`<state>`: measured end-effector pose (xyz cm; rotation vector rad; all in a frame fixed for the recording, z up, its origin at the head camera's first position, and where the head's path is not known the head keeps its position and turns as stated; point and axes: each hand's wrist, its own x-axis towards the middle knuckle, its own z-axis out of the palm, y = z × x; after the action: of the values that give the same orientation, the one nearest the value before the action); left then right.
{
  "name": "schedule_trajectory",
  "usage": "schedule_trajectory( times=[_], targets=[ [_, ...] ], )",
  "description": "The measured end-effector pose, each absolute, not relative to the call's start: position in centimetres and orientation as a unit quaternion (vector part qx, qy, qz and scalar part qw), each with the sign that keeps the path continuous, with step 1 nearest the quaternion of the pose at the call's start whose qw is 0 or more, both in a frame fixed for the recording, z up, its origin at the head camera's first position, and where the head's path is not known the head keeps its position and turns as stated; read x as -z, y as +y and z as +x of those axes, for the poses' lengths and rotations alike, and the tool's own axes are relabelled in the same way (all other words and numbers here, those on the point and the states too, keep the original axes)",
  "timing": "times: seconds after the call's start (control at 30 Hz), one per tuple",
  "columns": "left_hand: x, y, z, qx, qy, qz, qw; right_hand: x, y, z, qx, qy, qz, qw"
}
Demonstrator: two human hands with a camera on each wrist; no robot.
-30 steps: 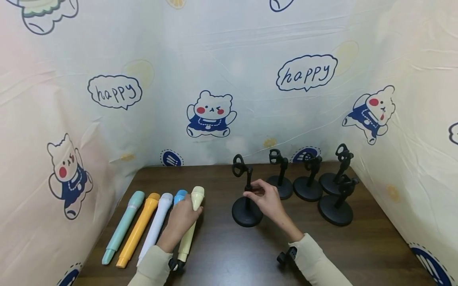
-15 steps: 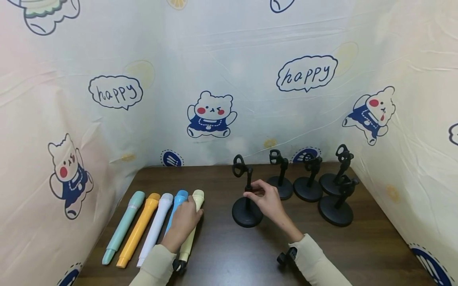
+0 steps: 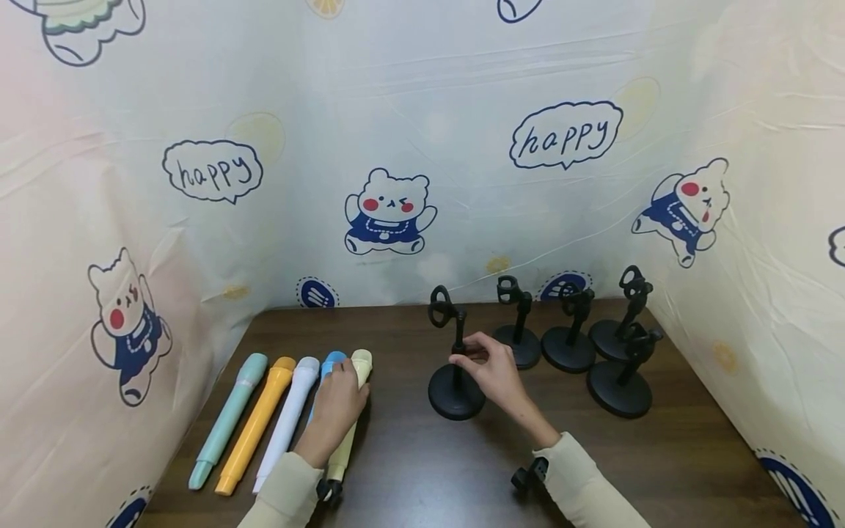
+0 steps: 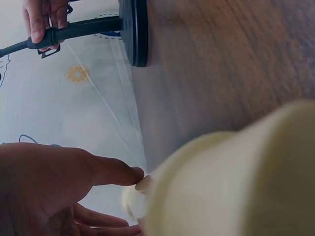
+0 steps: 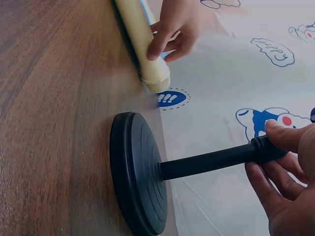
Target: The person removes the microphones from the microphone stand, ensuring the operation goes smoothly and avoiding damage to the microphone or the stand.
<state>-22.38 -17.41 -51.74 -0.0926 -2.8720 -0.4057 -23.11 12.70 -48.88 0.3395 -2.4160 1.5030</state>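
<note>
My left hand [image 3: 335,411] grips a cream-yellow microphone [image 3: 341,456] from above, thumb on its right side. The microphone lies on the table at the right end of a row, close beside a blue microphone [image 3: 334,358] that is mostly covered by the hand. Large and blurred, the cream body [image 4: 211,182] fills the lower right of the left wrist view. My right hand [image 3: 490,369] pinches the upright pole of a black microphone stand [image 3: 455,392] between thumb and fingers. Its round base [image 5: 140,172] stands on the table, and an open ring clip [image 3: 441,306] tops the pole.
Left of the blue one lie white [image 3: 287,422], orange [image 3: 256,425] and mint green [image 3: 229,422] microphones, slanting side by side. Several more black stands [image 3: 568,348] are grouped at the back right. A printed cloth [image 3: 455,220] hangs behind the brown table [image 3: 409,469].
My left hand has lowered the cream-yellow microphone and shifted it slightly left toward the blue one. My right hand and its stand have stayed put.
</note>
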Motion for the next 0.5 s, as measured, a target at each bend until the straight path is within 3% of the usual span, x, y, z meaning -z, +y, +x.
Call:
schedule_trajectory(
  times=[0.5],
  targets=[
    [47.0,-15.8,-23.9,0.196,-0.974,-0.056,0.097,48.8,12.9,-23.1,-0.528,-0.831,0.12,0.129]
  ],
)
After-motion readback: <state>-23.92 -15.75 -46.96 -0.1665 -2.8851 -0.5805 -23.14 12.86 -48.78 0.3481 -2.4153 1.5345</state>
